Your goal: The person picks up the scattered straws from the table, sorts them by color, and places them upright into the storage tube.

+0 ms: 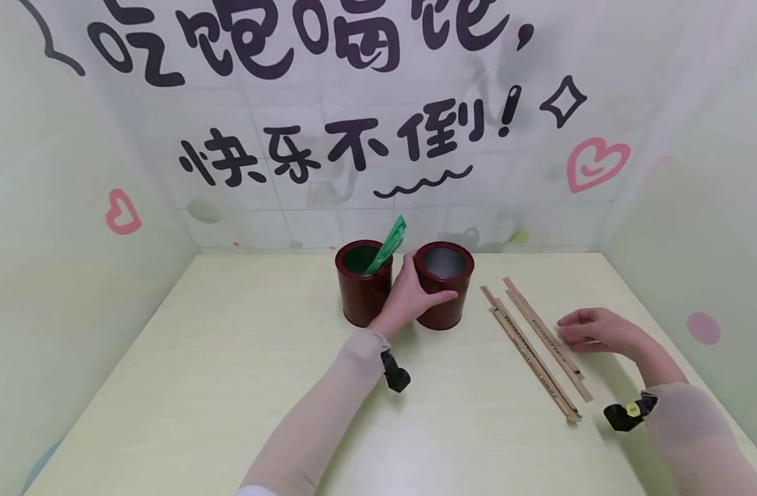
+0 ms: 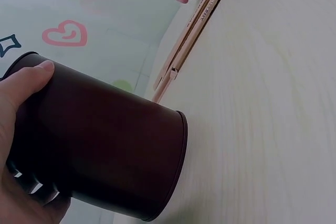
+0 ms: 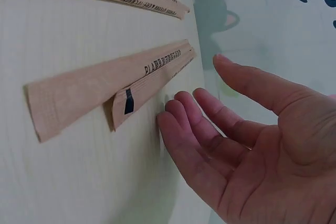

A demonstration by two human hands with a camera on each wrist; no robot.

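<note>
My left hand (image 1: 409,296) grips a dark red canister (image 1: 445,314) round its side, with the thumb across the front and the fingers behind. The canister's open mouth faces up and shows a grey inside; its smooth wall (image 2: 105,135) fills much of the left wrist view. Just left of that hand is a matching canister (image 1: 361,300) with green slim packets (image 1: 387,244) leaning out of it. My right hand (image 1: 601,331), fingers loosely bent and holding nothing, hovers beside paper-wrapped straws (image 1: 542,334). Printed brown wrappers (image 3: 105,80) show close to its fingertips in the right wrist view.
The straws lie in two slanting groups on the pale wooden table (image 1: 229,358), right of the canisters. A printed curtain (image 1: 279,227) with large black characters hangs along the table's back edge, and pale side panels (image 1: 694,227) flank it.
</note>
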